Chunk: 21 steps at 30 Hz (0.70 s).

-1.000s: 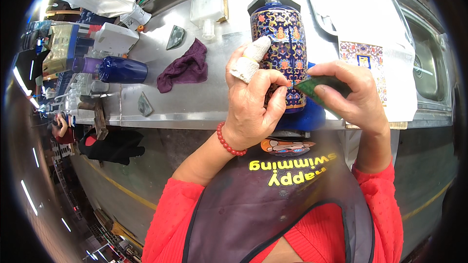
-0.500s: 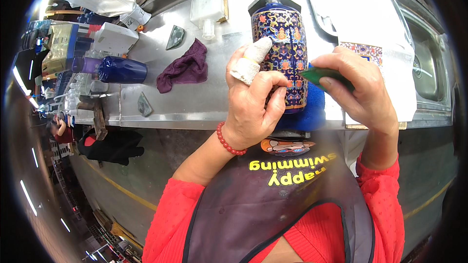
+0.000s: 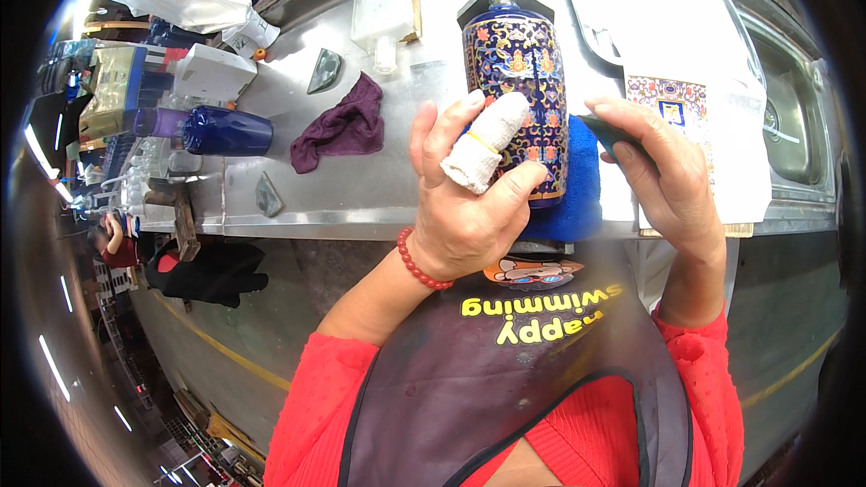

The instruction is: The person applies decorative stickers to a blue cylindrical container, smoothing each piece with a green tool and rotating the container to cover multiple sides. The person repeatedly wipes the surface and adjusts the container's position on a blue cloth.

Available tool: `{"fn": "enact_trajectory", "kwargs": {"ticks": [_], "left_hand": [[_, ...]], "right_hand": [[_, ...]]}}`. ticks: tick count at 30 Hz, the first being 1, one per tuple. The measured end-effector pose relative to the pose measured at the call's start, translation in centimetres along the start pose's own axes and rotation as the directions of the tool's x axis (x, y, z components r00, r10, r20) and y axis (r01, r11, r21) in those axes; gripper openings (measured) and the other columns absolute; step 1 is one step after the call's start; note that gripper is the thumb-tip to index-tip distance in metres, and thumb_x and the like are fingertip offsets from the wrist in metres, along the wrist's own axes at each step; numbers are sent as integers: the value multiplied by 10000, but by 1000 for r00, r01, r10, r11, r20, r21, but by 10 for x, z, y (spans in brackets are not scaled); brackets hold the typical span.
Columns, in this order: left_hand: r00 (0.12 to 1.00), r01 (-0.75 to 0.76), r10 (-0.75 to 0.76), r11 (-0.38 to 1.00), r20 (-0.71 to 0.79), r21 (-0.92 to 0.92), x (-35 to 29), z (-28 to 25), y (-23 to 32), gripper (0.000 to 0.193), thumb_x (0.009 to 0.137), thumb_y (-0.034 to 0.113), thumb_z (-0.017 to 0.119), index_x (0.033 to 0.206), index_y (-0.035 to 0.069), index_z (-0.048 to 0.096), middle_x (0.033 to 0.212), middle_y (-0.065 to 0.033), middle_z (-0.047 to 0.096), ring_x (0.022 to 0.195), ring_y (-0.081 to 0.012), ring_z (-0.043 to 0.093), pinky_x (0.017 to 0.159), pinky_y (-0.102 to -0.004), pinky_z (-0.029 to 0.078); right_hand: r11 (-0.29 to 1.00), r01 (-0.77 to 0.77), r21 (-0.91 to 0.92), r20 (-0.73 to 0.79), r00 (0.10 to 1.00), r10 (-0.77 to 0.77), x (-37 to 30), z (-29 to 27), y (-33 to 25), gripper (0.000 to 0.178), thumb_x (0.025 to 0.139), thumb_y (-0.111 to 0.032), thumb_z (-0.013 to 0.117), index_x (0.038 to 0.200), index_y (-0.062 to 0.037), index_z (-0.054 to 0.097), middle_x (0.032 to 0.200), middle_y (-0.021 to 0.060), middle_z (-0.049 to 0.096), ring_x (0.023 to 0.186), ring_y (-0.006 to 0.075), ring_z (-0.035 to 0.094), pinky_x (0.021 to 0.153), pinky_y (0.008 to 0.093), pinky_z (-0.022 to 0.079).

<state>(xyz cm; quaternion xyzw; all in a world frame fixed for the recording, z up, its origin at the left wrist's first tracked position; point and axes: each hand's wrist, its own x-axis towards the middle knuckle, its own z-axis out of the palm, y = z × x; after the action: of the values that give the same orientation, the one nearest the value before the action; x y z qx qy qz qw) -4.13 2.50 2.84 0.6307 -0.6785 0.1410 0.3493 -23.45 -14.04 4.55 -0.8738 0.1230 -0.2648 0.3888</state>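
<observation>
A dark blue bottle with a colourful floral pattern lies on the bench, its neck pointing away from me. My left hand rests over its near left side, thumb on the patterned surface and fingers spread. White wrapping held by a yellow band covers part of its fingers. To the right of the bottle, my right hand grips a dark green scraper plate between thumb and fingers, apart from the bottle. A blue cloth lies under and beside the bottle. A dark angular support shows behind its shoulder.
Left of the bottle, a purple cloth, two dark green plates and a clear glass bottle lie on the metal bench. Farther left is a blue bottle. Patterned sheets and white paper lie right, beside a sink.
My right hand has drawn the scraper plate away from the bottle, slightly to the right. The left hand's fingers have spread and its pinch has opened. The bottle has barely moved.
</observation>
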Motion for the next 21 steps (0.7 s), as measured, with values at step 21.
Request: {"fn": "enact_trajectory", "kwargs": {"ticks": [21], "left_hand": [[999,10,-7,997,33,-83,-10,-14,6,213,748,123,729,959,139,747,1358,-225,629,1319,-407,451,1166,-578,258]], "right_hand": [[999,-42,5,-43,998,42,-15,13,-1,435,854,141,571,1241,-23,681,1333,222,634,1191,383,645,985,391,522]]}}
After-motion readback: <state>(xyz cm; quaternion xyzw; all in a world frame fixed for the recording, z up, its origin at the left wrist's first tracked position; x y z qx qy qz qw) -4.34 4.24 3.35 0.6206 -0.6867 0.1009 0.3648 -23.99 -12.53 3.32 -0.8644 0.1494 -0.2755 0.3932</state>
